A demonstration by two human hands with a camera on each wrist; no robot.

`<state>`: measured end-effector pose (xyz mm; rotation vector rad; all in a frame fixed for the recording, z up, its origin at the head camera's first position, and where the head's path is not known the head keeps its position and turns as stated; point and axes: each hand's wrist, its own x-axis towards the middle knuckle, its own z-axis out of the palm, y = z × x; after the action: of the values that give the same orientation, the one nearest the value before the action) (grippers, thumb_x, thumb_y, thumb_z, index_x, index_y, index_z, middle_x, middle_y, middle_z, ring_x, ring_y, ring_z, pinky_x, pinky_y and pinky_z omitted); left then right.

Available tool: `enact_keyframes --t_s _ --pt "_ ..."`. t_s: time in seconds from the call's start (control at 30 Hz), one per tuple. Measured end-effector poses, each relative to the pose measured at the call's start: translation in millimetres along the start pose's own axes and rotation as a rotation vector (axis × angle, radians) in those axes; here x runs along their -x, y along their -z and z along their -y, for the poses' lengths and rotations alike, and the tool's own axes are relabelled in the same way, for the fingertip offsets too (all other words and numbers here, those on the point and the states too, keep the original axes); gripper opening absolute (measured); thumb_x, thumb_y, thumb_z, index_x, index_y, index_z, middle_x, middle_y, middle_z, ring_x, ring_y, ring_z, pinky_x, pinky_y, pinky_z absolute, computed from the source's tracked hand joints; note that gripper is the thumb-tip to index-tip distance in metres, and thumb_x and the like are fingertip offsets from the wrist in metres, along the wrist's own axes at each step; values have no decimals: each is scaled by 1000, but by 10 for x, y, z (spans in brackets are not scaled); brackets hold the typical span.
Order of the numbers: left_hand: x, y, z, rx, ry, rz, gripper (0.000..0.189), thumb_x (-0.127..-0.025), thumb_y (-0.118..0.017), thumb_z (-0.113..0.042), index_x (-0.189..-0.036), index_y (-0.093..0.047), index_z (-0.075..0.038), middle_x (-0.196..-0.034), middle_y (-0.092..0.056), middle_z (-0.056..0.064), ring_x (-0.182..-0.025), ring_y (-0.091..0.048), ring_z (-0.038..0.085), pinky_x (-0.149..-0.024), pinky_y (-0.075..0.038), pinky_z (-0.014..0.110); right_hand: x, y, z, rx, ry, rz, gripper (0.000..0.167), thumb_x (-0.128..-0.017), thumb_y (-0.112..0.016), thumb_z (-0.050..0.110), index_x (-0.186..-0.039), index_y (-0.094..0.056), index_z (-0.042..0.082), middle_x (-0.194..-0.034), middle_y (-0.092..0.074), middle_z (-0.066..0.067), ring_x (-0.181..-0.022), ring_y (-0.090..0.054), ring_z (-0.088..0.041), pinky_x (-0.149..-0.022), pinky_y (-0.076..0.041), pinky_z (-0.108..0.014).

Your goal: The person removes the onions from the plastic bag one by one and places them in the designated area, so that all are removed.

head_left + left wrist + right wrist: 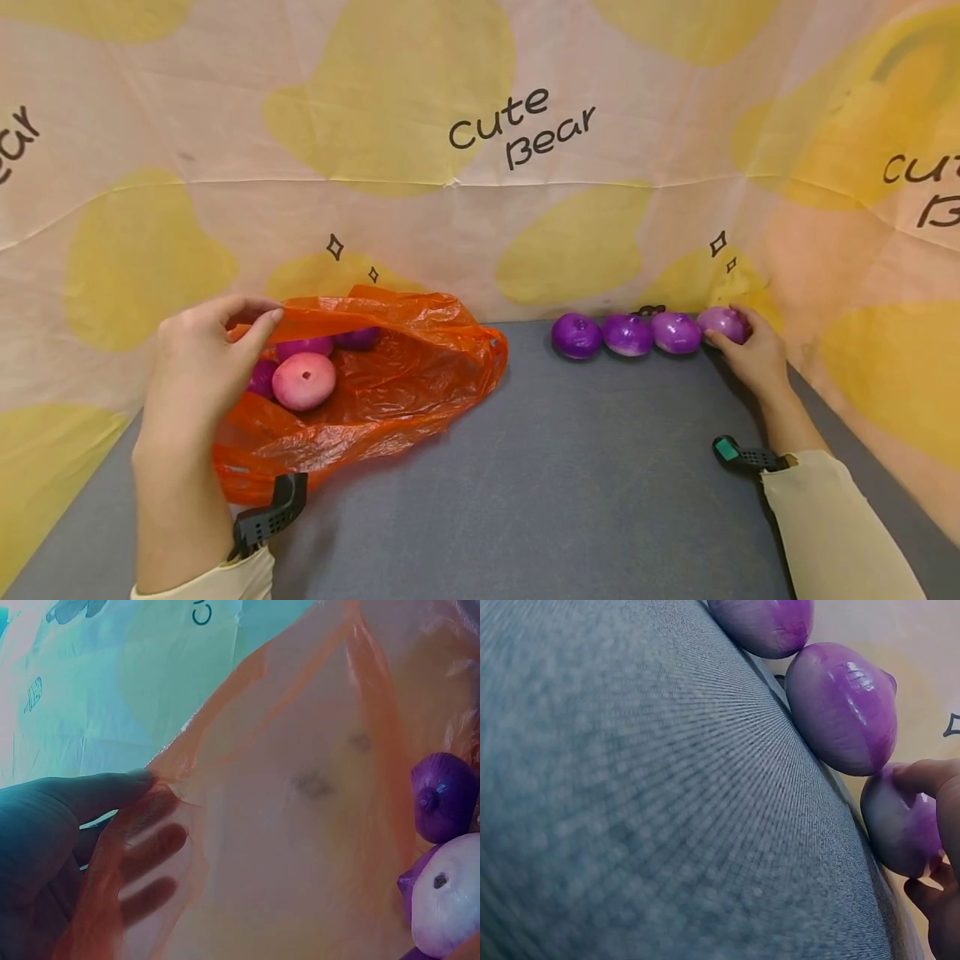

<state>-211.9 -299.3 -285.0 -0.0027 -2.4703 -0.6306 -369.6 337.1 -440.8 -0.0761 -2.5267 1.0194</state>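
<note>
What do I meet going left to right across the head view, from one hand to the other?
Left hand → orange bag → first purple onion → second purple onion → third purple onion → fourth purple onion → right hand.

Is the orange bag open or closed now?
The orange bag is open: the left hand pinches its raised upper edge, and a pink onion and purple onions show inside.

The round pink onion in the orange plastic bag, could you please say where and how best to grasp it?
Probably pinch the pink onion across its rounded middle, right hand coming from the right: round purple onions crowd its left and back, leaving that side open.
</note>
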Motion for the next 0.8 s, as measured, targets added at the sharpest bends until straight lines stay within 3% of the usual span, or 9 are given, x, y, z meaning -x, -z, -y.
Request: enact_keyframes --t_s 0.2,0.37,0.4,0.47,0.57,0.63,0.7,0.8 --pt "0 0 -10 6 -3 5 22 -99 -65 -24 -111 -75 -8 -104 -75 20 -103 -63 41 -84 -46 53 4 2 11 -16 -37 -5 69 -98 -64 36 -152 -39 0 -145 -48 -35 -128 -47 -52 -108 -36 -69" --pt "1 -2 -18 14 -2 8 22 -99 -64 -24 -111 -75 -8 -104 -75 20 -103 -63 41 -86 -47 54 13 7 31 -20 -43 -22 69 -98 -64 36 -152 -39 0 -146 -49 -33 -129 -49 -48 -109 -38 -65" --pt "2 -4 -20 12 -4 7 22 -99 -64 -24 -110 -75 -8 -104 -75 20 -102 -63 41 -85 -48 51 17 11 36 -17 -47 -25 69 -98 -64 36 -152 -40 1 -145 -50 -33 -128 -49 -47 -110 -40 -61" --pt "3 -7 -21 4 -9 2 21 -99 -65 -24 -109 -75 -9 -103 -76 19 -99 -64 39 -81 -47 40 25 22 48 -20 -57 -30 69 -97 -65 36 -152 -41 2 -145 -51 -31 -128 -51 -45 -109 -46 -41" --pt "5 -12 -16 -1 -14 -3 20 -98 -65 -24 -107 -76 -9 -101 -76 17 -94 -65 36 -74 -40 27 25 55 92 -25 -74 -40 69 -97 -66 36 -153 -41 4 -146 -53 -29 -128 -54 -43 -90 -44 -11" --pt "6 -13 -13 0 -15 -4 20 -98 -65 -25 -107 -76 -10 -101 -76 17 -94 -65 35 -72 -39 25 15 90 152 -34 -80 -57 70 -96 -66 37 -153 -40 6 -148 -51 -27 -124 -54 -41 -77 -38 -5" --pt "-1 -15 -9 7 -13 -2 21 -99 -65 -25 -108 -76 -9 -102 -76 18 -97 -65 37 -75 -40 27 -6 133 245 -46 -76 -81 69 -96 -66 36 -154 -40 8 -153 -48 -24 -129 -51 -40 -89 -45 -13" --pt "-10 -11 -5 12 -9 -3 22 -99 -65 -25 -110 -76 -9 -103 -75 18 -99 -64 38 -77 -41 30 -36 200 428 -72 -43 -136 66 -95 -68 31 -153 -43 11 -156 -45 -19 -137 -46 -37 -110 -45 -41"
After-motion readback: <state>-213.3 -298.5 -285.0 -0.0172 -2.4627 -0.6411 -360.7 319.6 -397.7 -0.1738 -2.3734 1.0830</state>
